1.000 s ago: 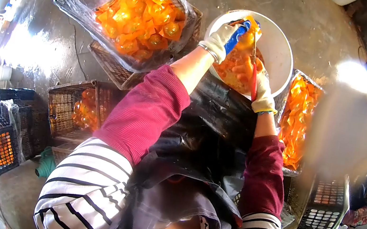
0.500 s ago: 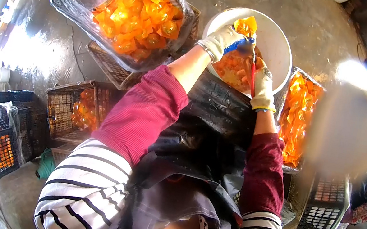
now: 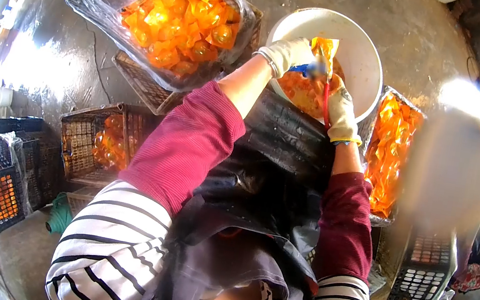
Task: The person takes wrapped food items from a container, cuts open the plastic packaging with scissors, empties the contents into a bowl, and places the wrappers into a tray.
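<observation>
My left hand, in a pale work glove, is closed on a small orange plastic packet over the white bucket. Something blue shows at its fingertips; a blurred patch beside it hides detail. In my right hand, gloved with a yellow cuff, is a slim red-handled tool, its upper end close to the packet. Its exact kind is not clear. Orange chunky pieces lie inside the bucket, below both hands.
At upper left, a plastic-lined crate holds a heap of orange packets. Another lined crate of orange packets stands right of the bucket. Brown crates and black crates sit at left. A blurred pale shape covers part of the right.
The orange packet has come lower, nearer the red-handled tool, and my left hand has shifted slightly down. My right hand has moved a little downward, still holding the tool.
</observation>
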`<state>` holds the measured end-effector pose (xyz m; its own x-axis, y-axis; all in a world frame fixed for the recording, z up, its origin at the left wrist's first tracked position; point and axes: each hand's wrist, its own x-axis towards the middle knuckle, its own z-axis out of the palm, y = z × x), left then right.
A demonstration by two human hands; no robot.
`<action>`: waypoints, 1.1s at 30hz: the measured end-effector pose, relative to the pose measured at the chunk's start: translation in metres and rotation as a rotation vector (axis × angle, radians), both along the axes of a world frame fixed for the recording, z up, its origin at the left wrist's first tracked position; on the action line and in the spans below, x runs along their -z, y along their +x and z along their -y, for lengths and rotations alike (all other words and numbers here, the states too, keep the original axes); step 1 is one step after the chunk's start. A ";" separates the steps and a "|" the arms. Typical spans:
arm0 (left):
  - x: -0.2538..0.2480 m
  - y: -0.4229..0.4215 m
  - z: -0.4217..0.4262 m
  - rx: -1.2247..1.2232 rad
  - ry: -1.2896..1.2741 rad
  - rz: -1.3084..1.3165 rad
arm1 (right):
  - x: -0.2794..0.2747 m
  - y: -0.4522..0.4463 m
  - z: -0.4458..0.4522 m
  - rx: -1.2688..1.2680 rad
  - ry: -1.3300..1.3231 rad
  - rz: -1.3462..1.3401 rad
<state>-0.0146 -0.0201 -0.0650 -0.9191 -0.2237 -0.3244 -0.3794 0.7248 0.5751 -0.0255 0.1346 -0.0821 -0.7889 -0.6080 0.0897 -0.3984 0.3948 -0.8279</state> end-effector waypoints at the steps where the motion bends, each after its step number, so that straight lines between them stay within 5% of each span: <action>1: -0.012 0.002 -0.003 -0.011 -0.002 0.025 | 0.006 -0.003 -0.003 -0.045 0.060 -0.195; 4: -0.086 0.024 -0.004 -0.015 0.021 0.026 | -0.017 0.002 0.000 -0.016 0.205 -0.065; 7: -0.047 0.016 0.001 -0.008 0.096 -0.200 | -0.010 -0.004 -0.001 0.047 -0.122 0.683; 9: -0.006 -0.001 0.008 0.149 0.137 -0.296 | -0.019 -0.001 -0.001 0.076 -0.353 0.872; 10: -0.024 0.004 0.004 0.030 0.194 -0.155 | -0.025 0.001 0.000 0.089 -0.473 0.964; 12: -0.045 0.012 0.005 0.251 -0.291 -0.307 | -0.034 0.003 0.003 0.083 -0.239 0.859; 15: -0.061 0.015 -0.004 0.174 -0.359 -0.350 | -0.027 -0.003 -0.001 0.073 -0.267 0.896; 19: -0.063 0.009 -0.010 -0.074 -0.163 -0.224 | 0.046 -0.034 -0.015 -0.150 -0.148 0.241; 24: -0.066 0.011 -0.018 -0.304 0.280 -0.303 | 0.032 -0.030 -0.014 0.024 -0.039 0.161; 28: -0.049 0.019 -0.027 -0.524 1.486 -0.308 | -0.028 -0.008 -0.005 0.177 -0.296 0.822; 29: -0.035 0.016 -0.029 -0.489 1.534 -0.251 | -0.030 -0.005 -0.004 0.144 -0.257 0.723; 33: -0.062 0.021 -0.020 -0.290 0.889 -0.298 | -0.018 -0.006 -0.003 0.097 -0.320 0.556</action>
